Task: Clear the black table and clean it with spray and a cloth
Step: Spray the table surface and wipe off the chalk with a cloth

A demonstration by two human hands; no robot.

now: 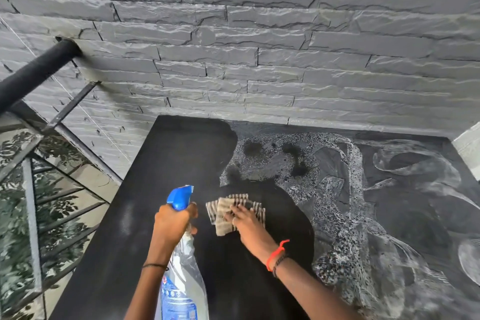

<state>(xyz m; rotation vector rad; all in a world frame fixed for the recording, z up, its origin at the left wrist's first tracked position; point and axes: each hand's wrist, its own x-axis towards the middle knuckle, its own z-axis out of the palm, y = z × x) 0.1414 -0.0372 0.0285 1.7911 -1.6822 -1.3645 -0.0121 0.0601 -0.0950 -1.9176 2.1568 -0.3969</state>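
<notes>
Clear plastic spray bottle [183,273], blue label low on its body (print too blurred to read), is gripped at the neck by the left hand [172,226], fingers curled below the blue trigger head. Just beside it the right hand [246,223] lies flat, fingers straight, pressing a striped cloth [228,209] onto the black table [122,228]. Orange band [276,254] on the right wrist. Beyond the cloth, speckled spray residue [280,163] and pale wipe streaks cover the tabletop's right part. Grey stone wall [259,60] behind; black railing [33,73] at left.
</notes>
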